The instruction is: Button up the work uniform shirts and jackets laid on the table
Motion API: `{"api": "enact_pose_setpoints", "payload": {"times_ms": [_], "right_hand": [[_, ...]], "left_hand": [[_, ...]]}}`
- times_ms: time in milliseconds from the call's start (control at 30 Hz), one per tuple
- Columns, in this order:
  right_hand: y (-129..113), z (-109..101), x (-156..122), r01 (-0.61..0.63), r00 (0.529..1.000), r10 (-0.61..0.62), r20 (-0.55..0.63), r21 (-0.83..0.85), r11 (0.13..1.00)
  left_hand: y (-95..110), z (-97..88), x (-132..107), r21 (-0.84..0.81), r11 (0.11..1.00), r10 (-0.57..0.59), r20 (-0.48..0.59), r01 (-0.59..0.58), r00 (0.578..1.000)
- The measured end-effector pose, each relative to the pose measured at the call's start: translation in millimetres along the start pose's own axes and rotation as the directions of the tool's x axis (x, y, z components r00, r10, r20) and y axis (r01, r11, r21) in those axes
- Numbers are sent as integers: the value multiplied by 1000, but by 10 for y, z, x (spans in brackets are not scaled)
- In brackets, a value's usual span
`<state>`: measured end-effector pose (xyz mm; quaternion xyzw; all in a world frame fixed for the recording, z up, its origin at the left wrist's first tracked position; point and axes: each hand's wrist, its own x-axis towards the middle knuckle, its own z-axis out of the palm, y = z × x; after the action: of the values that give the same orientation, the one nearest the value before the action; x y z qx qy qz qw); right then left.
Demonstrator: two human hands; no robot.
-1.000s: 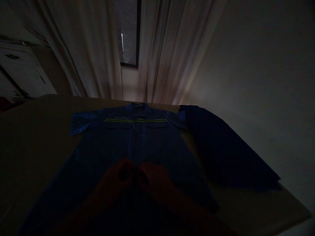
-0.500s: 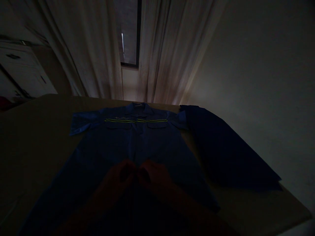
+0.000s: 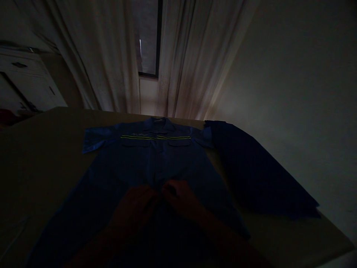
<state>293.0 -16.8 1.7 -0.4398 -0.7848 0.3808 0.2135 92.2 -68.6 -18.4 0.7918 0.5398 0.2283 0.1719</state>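
A blue short-sleeved work shirt (image 3: 178, 160) lies face up, collar away from me, with yellow-green stripes across the chest and two flap pockets. At its front placket, about midway down, my left hand (image 3: 138, 206) is closed with the fingers curled on the fabric. Close beside it, my right hand (image 3: 180, 197) pinches at the same front edge, thumb and forefinger together. Both appear to grip the placket; the dim light hides the fingertips and any button between them.
The shirt rests on a tan table (image 3: 64, 119). Dark blue folded cloth (image 3: 256, 171) lies along the right side, by the pale wall (image 3: 292, 93). Curtains (image 3: 111, 74) hang behind the far edge, around a narrow window (image 3: 146, 37). A white cabinet (image 3: 30, 78) stands at far left.
My left hand has turned more palm-down, its knuckles now covering the fingers. My right hand has shifted slightly right. The shirt stays in place; the view has moved a little.
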Motion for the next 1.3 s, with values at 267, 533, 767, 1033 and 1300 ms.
{"api": "enact_pose_setpoints", "payload": {"times_ms": [267, 533, 767, 1033, 1300], "right_hand": [[-14, -2, 14, -13, 999, 15, 35, -44, 999], [38, -92, 19, 5, 992, -10, 127, 37, 999], [63, -118, -15, -3, 982, -8, 188, 59, 998], [51, -70, -13, -18, 990, 30, 139, -81, 997], [82, -54, 4, 35, 988, -6, 152, -185, 982]], "left_hand": [[-73, 51, 0, -66, 997, -28, 23, 29, 999], [-126, 69, -25, 88, 994, 73, -21, -71, 997], [-55, -8, 11, 186, 981, 48, 85, -63, 995], [-85, 19, 6, 159, 987, 19, 108, -36, 994], [-99, 50, 4, 52, 996, 68, 59, -72, 996]]}}
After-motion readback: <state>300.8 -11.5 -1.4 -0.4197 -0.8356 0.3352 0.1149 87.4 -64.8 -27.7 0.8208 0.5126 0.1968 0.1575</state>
